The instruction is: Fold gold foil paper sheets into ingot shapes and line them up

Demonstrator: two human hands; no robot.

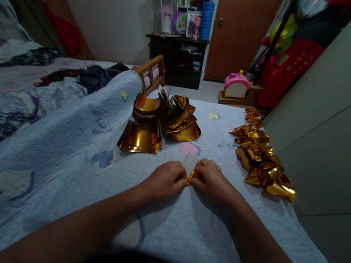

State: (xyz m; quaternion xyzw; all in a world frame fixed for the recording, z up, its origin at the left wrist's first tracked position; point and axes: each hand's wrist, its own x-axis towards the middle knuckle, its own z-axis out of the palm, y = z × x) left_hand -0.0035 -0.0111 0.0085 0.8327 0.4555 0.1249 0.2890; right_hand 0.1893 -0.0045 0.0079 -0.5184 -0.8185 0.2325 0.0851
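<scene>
Between my two hands lies a sheet of gold foil paper, its pale back facing up and a strip of gold showing along its right side. My left hand pinches the near left part of the sheet, fingers curled. On the right, my right hand presses its fingers together on the gold edge. Beyond my left hand, fanned stacks of gold foil sheets rest on the quilt. To the right of my right hand runs a row of folded gold foil pieces.
A pale blue quilt covers the bed under my hands. Rumpled clothes lie at the left. Past the bed's far edge stand a dark cabinet, a wooden door and a pink toy. A pale cabinet wall borders the right.
</scene>
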